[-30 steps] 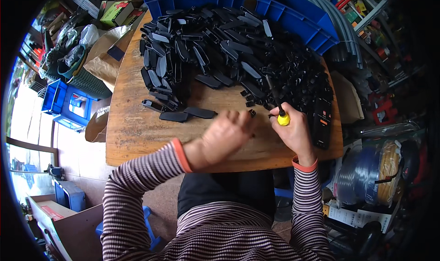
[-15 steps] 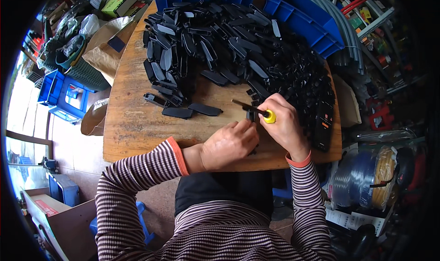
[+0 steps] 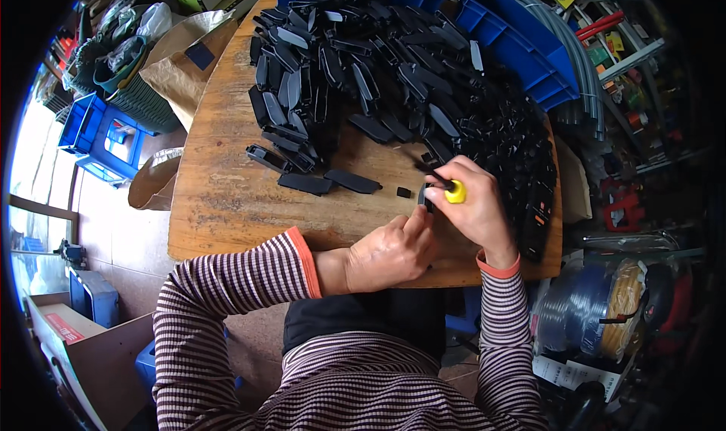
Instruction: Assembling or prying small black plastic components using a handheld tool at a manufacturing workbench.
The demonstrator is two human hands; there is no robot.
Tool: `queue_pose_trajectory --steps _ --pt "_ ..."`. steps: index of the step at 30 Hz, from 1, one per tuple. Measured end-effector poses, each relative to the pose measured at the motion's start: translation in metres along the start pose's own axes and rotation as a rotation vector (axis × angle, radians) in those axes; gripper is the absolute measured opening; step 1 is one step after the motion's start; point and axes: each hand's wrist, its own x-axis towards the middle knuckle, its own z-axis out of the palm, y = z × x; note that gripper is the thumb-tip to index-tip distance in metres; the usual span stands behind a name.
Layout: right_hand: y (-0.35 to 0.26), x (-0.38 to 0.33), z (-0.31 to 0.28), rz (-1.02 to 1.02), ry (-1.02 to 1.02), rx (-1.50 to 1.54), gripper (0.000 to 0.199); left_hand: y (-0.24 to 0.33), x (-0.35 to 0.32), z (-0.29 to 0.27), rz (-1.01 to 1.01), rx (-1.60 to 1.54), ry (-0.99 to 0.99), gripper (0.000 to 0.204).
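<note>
My right hand [image 3: 473, 204] is closed around a screwdriver [image 3: 454, 192] with a yellow-ended handle; its dark front part points away to the left and is smeared by motion. Just left of it, my left hand [image 3: 393, 253] pinches a narrow black plastic part [image 3: 423, 196] upright near the table top. My right fingertips touch that part as well, and its lower end is hidden in my fingers. A small black block [image 3: 404, 192] lies on the wooden table [image 3: 227, 204] beside my fingertips. Farther left lie two flat, long black plastic pieces [image 3: 353, 181].
A large heap of long black plastic pieces [image 3: 363, 83] covers the far table, with smaller black parts [image 3: 499, 140] at its right. Blue crates [image 3: 522, 41] stand behind it. A dark device with orange marks [image 3: 538, 212] lies at the right edge. Paper bags [image 3: 181, 72] stand left.
The view has shifted slightly. The small black block now shows apart on the table. My right hand has come closer to the left fingertips, and the screwdriver has swung a little.
</note>
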Motion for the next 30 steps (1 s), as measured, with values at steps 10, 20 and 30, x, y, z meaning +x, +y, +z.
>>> queue_pose_trajectory --steps 10,20,30 --pt "-0.001 0.038 0.026 -0.105 -0.364 -0.191 0.015 0.008 -0.002 0.003 -0.019 0.01 -0.098 0.026" --pt "0.007 -0.01 -0.001 0.023 0.122 0.051 0.02 0.008 -0.002 0.002 -0.02 0.049 -0.052 0.025" --pt "0.008 -0.019 0.012 -0.137 0.047 -0.188 0.025 0.009 0.0 0.002 -0.013 0.064 -0.055 0.032"
